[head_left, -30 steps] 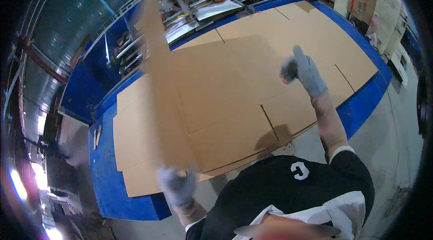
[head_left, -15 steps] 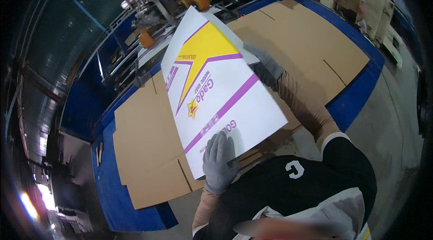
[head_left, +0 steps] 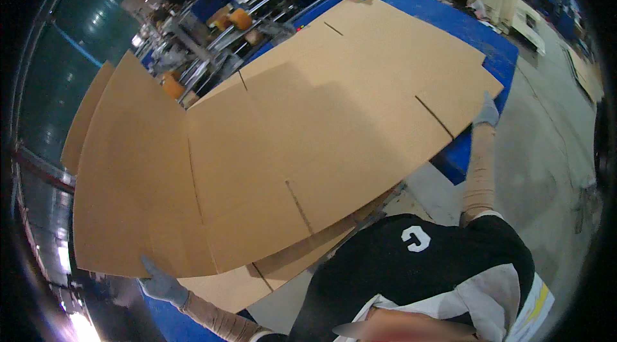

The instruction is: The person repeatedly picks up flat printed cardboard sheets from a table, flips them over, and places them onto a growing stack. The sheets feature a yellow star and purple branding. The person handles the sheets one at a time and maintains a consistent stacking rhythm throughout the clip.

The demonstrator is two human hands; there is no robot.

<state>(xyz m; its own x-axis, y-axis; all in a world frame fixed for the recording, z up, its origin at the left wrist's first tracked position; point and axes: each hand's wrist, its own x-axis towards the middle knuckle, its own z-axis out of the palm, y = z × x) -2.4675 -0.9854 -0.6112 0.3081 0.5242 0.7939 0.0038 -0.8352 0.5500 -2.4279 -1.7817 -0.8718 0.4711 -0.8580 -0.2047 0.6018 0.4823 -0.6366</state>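
Note:
A large brown cardboard sheet (head_left: 308, 130), creased and slotted like a carton blank, stretches between my widely spread hands. Its left panel (head_left: 132, 168) is tilted up off the pile. My gloved left hand (head_left: 164, 284) grips the near edge of that raised panel, thumb on top; its other fingers are mostly hidden beneath. At the far right end of the cardboard, my gloved right hand (head_left: 487, 112) is closed around the edge. More brown cardboard (head_left: 283, 265) lies underneath and shows along the near side.
A blue table (head_left: 443, 11) supports the cardboard. Machinery with metal rods and orange rollers (head_left: 239, 19) stands behind it at upper left. Grey floor (head_left: 546, 136) extends on the right. A white and yellow piece (head_left: 536, 306) shows at lower right beside my body.
My hands have spread far apart, left hand to the left and right hand outward. The folded white printed cardboard between them no longer shows; a wide brown sheet now spans there.

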